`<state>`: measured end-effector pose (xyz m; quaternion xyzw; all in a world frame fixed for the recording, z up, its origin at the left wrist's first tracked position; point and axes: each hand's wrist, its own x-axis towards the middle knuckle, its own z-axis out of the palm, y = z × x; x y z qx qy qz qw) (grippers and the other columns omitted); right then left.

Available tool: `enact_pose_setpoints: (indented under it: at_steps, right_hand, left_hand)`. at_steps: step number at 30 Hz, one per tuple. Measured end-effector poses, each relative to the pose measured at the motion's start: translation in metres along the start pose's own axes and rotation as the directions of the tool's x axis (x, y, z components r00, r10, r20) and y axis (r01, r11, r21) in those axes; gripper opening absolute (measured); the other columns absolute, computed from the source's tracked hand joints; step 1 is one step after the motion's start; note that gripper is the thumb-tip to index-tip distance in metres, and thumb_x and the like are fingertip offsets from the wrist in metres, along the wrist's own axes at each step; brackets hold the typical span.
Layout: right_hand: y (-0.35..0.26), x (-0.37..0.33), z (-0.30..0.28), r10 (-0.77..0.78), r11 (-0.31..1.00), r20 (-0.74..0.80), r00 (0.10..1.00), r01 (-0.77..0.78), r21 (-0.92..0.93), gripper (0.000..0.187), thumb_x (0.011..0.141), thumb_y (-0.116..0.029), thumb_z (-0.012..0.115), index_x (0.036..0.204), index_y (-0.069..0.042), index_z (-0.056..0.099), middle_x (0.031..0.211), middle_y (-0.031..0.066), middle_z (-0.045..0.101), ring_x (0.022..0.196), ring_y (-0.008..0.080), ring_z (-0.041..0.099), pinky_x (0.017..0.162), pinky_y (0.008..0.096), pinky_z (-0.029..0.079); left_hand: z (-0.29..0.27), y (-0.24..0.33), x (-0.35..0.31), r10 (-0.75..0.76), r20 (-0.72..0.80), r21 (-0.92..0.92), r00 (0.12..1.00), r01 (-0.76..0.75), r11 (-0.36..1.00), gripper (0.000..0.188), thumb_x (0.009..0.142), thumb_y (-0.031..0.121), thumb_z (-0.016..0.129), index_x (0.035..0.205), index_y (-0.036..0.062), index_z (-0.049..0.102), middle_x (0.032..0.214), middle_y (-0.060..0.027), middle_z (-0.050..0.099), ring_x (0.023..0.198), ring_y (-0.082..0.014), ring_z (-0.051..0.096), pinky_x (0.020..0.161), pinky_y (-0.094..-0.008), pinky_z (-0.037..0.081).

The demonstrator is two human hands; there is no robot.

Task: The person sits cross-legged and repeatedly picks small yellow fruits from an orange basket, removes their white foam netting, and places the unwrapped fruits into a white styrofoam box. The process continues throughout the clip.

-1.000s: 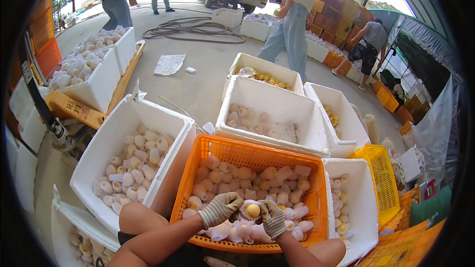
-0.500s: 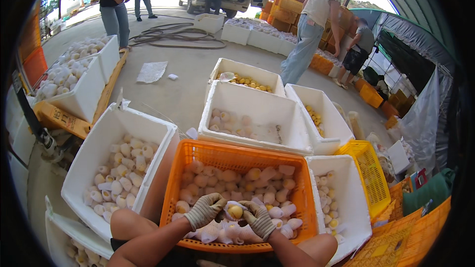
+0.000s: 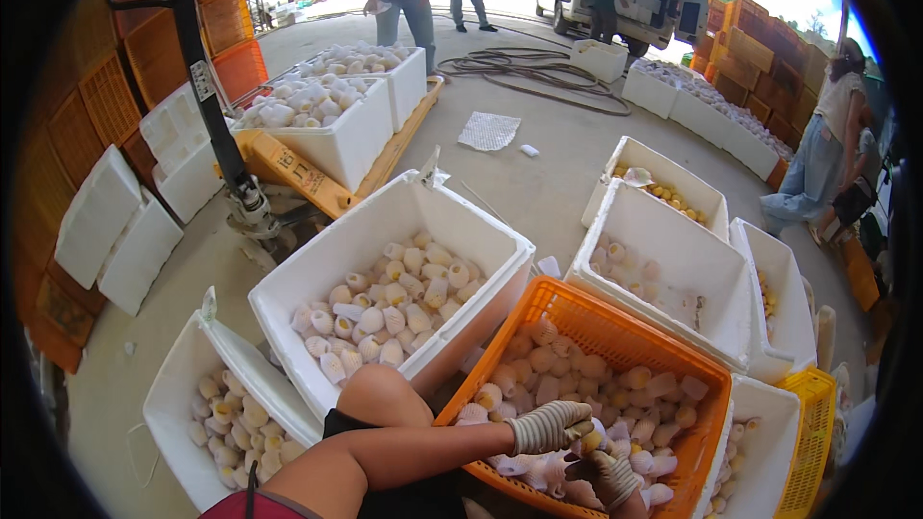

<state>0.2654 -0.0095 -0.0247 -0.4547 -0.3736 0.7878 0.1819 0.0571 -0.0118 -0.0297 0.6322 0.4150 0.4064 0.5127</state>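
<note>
Over an orange plastic crate (image 3: 630, 338), both my hands wear pale knitted gloves. My left hand (image 3: 550, 427) is closed, its fingertips around a small round yellow fruit (image 3: 590, 442). Just below, my right hand (image 3: 608, 477) curls its fingers against the same fruit; part of those fingers is hidden. White foam net sits by the fruit. Many fruits in white foam net sleeves (image 3: 553, 365) fill the crate beneath the hands, along with loose-looking sleeves near its front.
A white foam box (image 3: 481, 221) of sleeved fruit stands left of the crate, another (image 3: 173, 404) nearer me. Foam boxes (image 3: 673, 269) and a yellow basket (image 3: 812, 442) are at right. A pallet jack (image 3: 207, 86), coiled hose (image 3: 529, 72) and several people are farther off.
The view has swung left, so the crate and my hands appear farther right. My hands have stayed together over the crate with the fruit between them.
</note>
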Motion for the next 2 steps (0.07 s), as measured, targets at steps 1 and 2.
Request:
enact_pose_setpoints:
  at_steps: [1,2]
  right_hand:
    - [-0.004,-0.001,0.003,-0.003,1.000,-0.006,1.000,0.003,-0.021,0.043,0.086,-0.018,0.060,0.127,-0.004,0.056,0.098,0.0140,0.068,0.070,0.0210,0.070,0.065,0.0315,0.060]
    - [0.004,0.007,-0.010,0.045,0.990,-0.043,0.998,-0.050,-0.133,0.049,0.083,-0.027,0.067,0.124,-0.003,0.057,0.102,0.0184,0.067,0.077,0.0246,0.071,0.064,0.0348,0.061]
  left_hand:
    - [0.001,-0.001,0.001,-0.037,0.063,-0.063,0.997,0.041,0.997,0.021,0.095,0.016,0.057,0.079,0.0052,0.048,0.068,-0.0017,0.047,0.068,-0.0146,0.047,0.060,-0.0301,0.042]
    - [-0.008,-0.001,-0.008,-0.045,0.029,-0.052,0.999,0.046,0.998,0.021,0.095,0.016,0.057,0.079,0.0052,0.048,0.068,-0.0017,0.047,0.068,-0.0146,0.047,0.060,-0.0301,0.042]
